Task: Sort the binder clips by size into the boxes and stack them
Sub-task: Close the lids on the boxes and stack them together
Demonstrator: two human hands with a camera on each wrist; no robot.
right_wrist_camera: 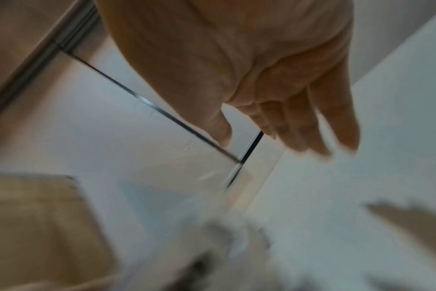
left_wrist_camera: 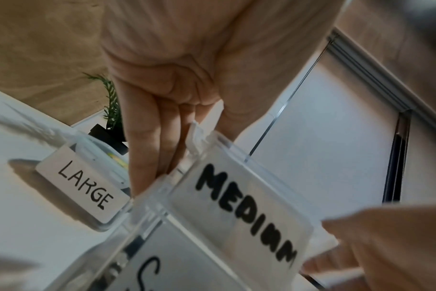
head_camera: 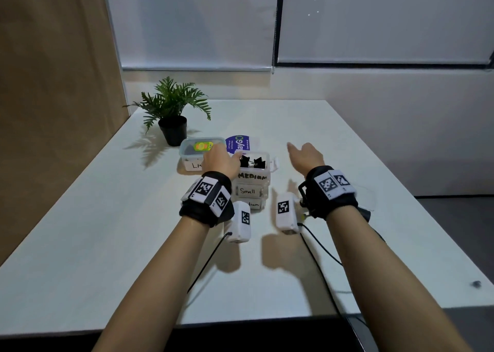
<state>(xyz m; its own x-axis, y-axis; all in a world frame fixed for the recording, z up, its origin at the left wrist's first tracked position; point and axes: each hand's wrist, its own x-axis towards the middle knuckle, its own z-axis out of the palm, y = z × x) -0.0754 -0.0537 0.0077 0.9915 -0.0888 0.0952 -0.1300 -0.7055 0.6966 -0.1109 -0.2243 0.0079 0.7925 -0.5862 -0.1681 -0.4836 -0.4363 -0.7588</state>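
Your left hand (head_camera: 222, 159) rests straight-fingered against the stack's (head_camera: 250, 188) side at its nine o'clock; your right hand (head_camera: 304, 157) hangs wide and empty at three o'clock. Medium box (left_wrist_camera: 239, 206) tops the stack, lidless, clips (head_camera: 252, 162) inside. Large box (head_camera: 199, 153) waits at ten o'clock. Likely stacking stage: next, find the lid, close up.

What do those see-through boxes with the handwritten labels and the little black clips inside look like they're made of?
The clear stacked boxes with handwritten labels look like translucent, slightly frosted plastic: their contents show dimly through the walls, and the top one has a moulded latch tab. The small black binder clips in the open top box look like dark metal, probably painted; they are too small for me to be sure.
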